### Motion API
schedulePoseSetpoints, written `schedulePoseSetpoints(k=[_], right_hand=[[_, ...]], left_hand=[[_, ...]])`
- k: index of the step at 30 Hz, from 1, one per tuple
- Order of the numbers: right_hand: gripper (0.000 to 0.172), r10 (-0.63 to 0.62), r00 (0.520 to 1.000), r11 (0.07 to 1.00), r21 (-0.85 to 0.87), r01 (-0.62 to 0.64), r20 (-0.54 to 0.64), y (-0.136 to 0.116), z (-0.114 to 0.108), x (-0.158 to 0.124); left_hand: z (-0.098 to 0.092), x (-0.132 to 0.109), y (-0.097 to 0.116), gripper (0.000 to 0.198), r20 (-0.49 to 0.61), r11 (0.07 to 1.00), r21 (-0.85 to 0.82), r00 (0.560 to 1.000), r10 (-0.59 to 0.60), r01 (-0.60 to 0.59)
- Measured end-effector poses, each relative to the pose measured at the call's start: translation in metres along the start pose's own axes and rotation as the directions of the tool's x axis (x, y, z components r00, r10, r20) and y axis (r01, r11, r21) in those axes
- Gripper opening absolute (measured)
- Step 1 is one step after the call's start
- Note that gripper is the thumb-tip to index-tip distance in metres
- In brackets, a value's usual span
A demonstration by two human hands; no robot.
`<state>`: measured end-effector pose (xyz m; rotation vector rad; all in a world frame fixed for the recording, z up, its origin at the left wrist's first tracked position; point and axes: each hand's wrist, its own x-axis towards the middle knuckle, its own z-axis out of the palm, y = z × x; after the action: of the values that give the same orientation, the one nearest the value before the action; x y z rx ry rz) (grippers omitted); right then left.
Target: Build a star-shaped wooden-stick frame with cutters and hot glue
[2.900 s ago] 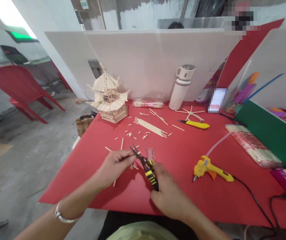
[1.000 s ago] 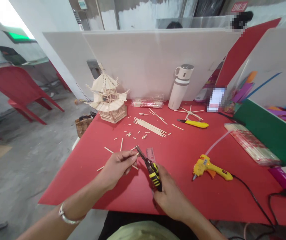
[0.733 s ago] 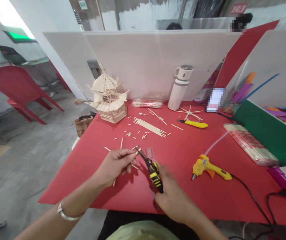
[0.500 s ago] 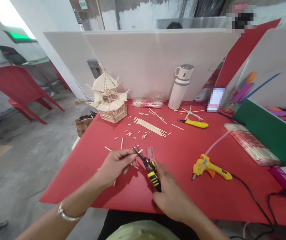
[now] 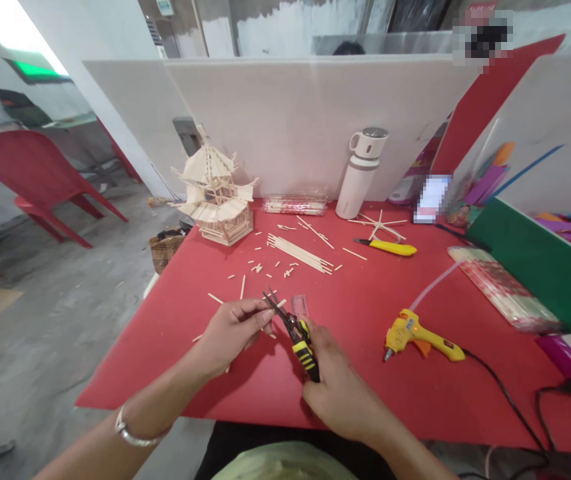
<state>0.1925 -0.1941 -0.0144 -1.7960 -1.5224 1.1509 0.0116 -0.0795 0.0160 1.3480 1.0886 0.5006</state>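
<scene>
My left hand (image 5: 232,330) pinches a thin wooden stick (image 5: 269,308) just above the red table (image 5: 365,393). My right hand (image 5: 338,390) is wrapped round the yellow-and-black handles of small cutters (image 5: 292,330), whose open blades sit at the stick's tip beside my left fingers. A small pink ruler (image 5: 299,305) lies right behind the cutters.
A stick-built pagoda model (image 5: 215,193) stands at the back left. Loose sticks (image 5: 299,253) and several offcuts lie mid-table. A yellow glue gun (image 5: 422,337) with a cord rests to the right, a yellow utility knife (image 5: 388,247), a white flask (image 5: 362,173) and stick packets (image 5: 502,290) behind.
The cutters' blades closed and tilted up a second ago, then opened again and came back to the stick's tip. My left hand has kept its pinch almost in place.
</scene>
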Motion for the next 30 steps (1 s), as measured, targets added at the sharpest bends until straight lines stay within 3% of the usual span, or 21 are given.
schedulePoseSetpoints(k=[4,9,13,17,20,23,30], right_hand=[[0.091,-0.018,1.0,1.0,0.012,0.018,-0.002,0.001,0.001,0.001],[0.087,-0.049,0.998,0.997,0.052,0.051,-0.031,0.004,0.005,0.002],[0.081,-0.07,0.997,0.996,0.046,0.071,-0.024,0.01,0.008,0.001],[0.088,-0.088,0.996,0.996,-0.005,0.087,-0.017,0.015,0.007,0.004],[0.091,-0.159,0.987,0.987,-0.033,0.158,-0.033,0.014,0.004,0.006],[0.083,-0.169,0.984,0.986,-0.024,0.167,-0.051,0.01,0.002,0.005],[0.07,-0.098,0.994,0.995,-0.027,0.097,-0.055,0.008,0.002,0.005]], left_hand=[[0.0,-0.001,0.002,0.042,-0.013,1.0,0.021,1.0,0.002,-0.001],[0.002,-0.003,0.003,0.031,-0.053,0.986,0.086,0.987,0.151,-0.146],[0.004,-0.005,-0.001,0.029,-0.09,0.975,0.152,0.981,0.174,-0.159],[0.003,-0.008,0.0,0.037,-0.074,0.983,0.136,0.988,0.135,-0.124],[0.0,-0.009,0.005,0.04,0.036,0.997,0.07,0.998,0.042,-0.044],[-0.001,-0.009,0.008,0.04,0.12,0.999,0.003,0.992,-0.034,0.034],[0.009,-0.009,0.003,0.042,0.021,0.999,-0.027,0.999,-0.025,0.025]])
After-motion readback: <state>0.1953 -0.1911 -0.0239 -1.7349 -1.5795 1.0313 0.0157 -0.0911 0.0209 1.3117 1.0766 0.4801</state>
